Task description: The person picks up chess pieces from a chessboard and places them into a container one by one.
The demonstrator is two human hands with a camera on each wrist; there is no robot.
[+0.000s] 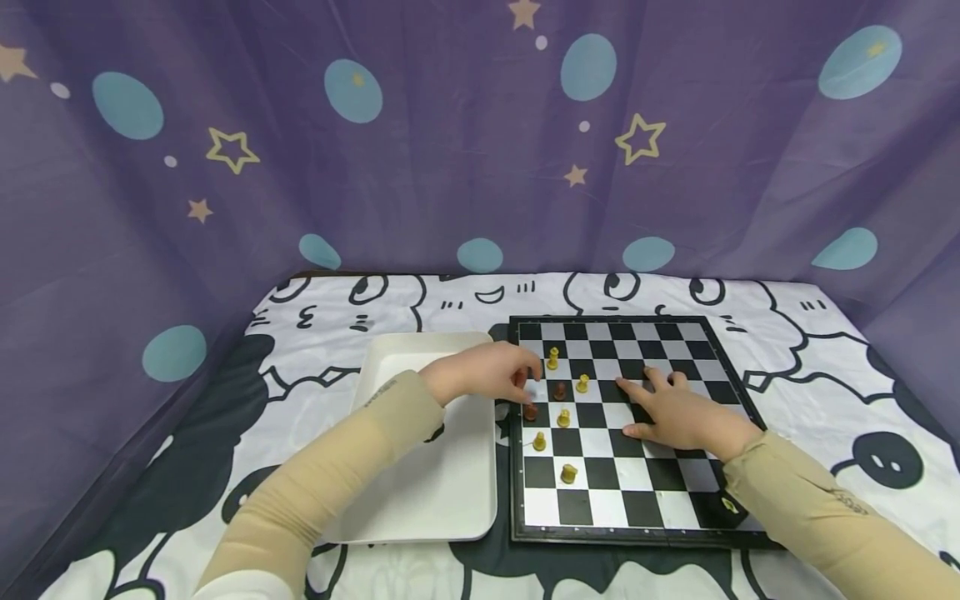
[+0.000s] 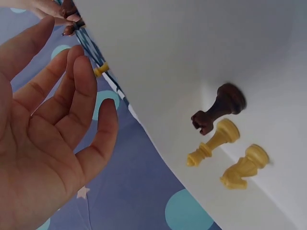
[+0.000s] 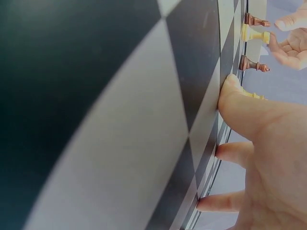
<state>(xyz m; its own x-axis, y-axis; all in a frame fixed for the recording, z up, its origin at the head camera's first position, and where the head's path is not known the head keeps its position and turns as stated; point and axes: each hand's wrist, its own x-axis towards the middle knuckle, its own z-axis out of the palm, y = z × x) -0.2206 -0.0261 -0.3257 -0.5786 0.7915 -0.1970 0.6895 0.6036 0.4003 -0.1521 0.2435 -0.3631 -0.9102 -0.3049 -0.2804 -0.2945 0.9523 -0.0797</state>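
At the left edge of the chessboard (image 1: pixel 678 476), my left hand (image 1: pixel 491 372) hovers beside a reddish-brown chess piece (image 1: pixel 530 412), its fingers loosely bent. The left wrist view shows its palm and fingers with nothing between them. My right hand (image 1: pixel 678 414) rests on the middle right of the board with fingers spread, fingertips touching the squares. Between the hands stand another brown piece (image 1: pixel 560 390) and several yellow pieces, among them one far piece (image 1: pixel 552 358), one nearer the centre (image 1: pixel 582 383) and one close to the front (image 1: pixel 569 473).
Left of the board lies a white tray (image 1: pixel 457 500), partly hidden by my left sleeve. Inside it lie a dark rook (image 2: pixel 223 105), a slender yellow piece (image 2: pixel 213 143) and a yellow knight (image 2: pixel 244 167). A cartoon-print cloth (image 1: pixel 247 400) covers the table; a purple curtain (image 1: pixel 420 183) hangs behind.
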